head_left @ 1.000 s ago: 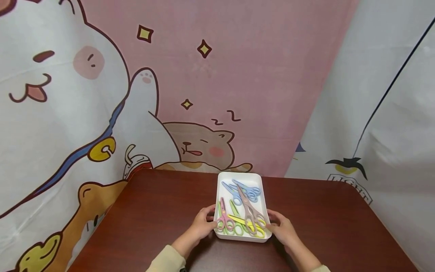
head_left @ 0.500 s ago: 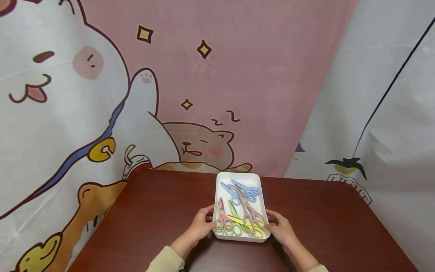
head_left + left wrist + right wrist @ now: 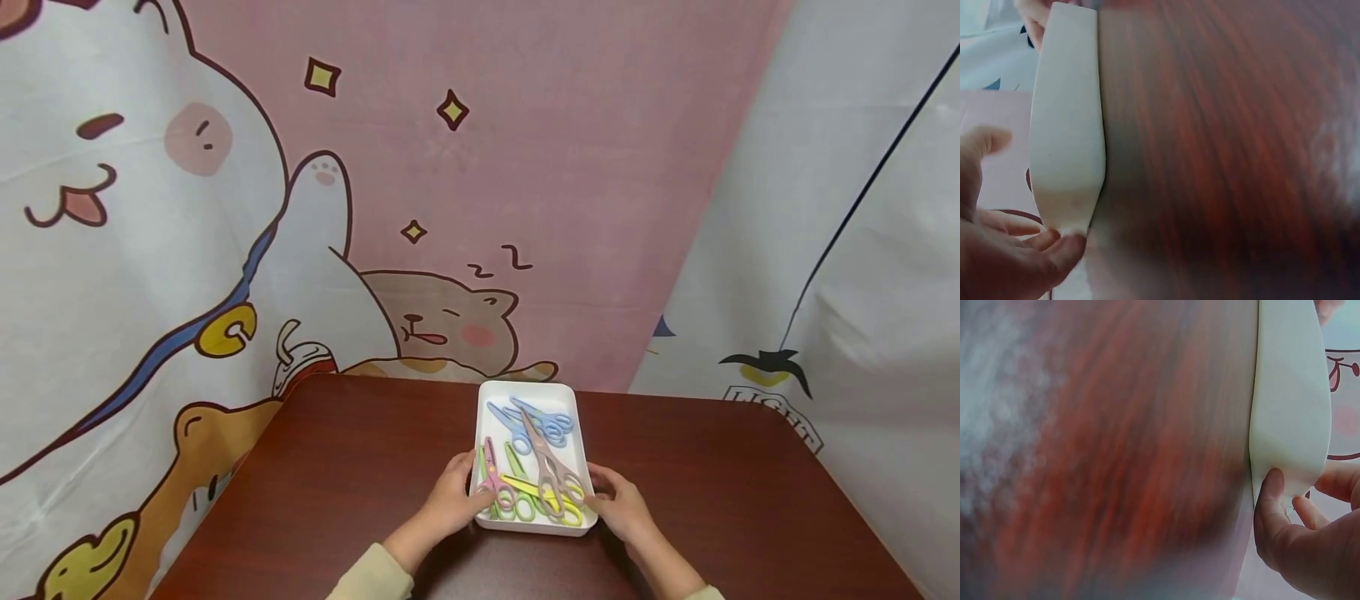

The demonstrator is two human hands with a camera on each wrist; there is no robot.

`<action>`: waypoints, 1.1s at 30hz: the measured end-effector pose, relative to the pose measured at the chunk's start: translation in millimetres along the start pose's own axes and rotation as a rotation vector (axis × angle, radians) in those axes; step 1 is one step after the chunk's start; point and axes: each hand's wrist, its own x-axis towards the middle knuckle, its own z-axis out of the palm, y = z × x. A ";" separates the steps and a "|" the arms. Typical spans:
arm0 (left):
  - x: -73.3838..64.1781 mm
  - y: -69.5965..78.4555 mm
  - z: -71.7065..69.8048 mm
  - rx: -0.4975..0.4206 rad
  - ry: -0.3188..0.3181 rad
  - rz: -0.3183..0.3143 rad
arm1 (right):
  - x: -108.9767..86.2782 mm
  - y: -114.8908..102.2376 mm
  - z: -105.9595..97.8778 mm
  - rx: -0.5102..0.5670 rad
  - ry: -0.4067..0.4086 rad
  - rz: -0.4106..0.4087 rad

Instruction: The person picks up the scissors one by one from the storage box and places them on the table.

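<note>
A white shallow tray (image 3: 531, 528) lies on the dark wooden table, filled with several pairs of scissors. Blue scissors (image 3: 501, 417) are at its far end, and large grey-brown scissors (image 3: 546, 457) lie across the right side. Pink scissors (image 3: 491, 457), green scissors (image 3: 513, 460) and yellow scissors (image 3: 522, 485) fill the near half. My left hand (image 3: 450, 502) touches the left wall with its fingers, its thumb raised over the rim beside the pink handles. With thumb at the rim and fingers against the outer wall, my right hand (image 3: 624, 505) holds the right side.
The reddish-brown table (image 3: 360, 450) spreads out on both sides of the tray. Behind its far edge hangs a cloth backdrop (image 3: 585, 208) printed with cartoon animals.
My left thumb has come off the tray's left rim and moved right, over the pink scissors' handles. The right hand keeps its hold; the tray stays nearly in place.
</note>
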 end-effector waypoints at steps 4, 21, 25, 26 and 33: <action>0.4 3.9 2.3 0.194 -0.070 0.044 | -0.1 0.5 0.0 0.013 -0.002 0.001; 5.7 -5.7 17.9 0.642 -0.172 0.084 | 1.0 3.1 -0.6 0.040 -0.007 -0.012; 5.5 -4.5 17.4 0.654 -0.176 0.072 | 1.2 2.3 -1.2 0.024 -0.014 -0.040; 5.5 -4.2 17.2 0.661 -0.177 0.075 | 1.0 1.8 -1.6 0.019 -0.014 -0.041; 4.7 0.2 15.1 0.700 -0.174 0.084 | 3.0 -5.6 -4.0 -0.152 -0.017 -0.054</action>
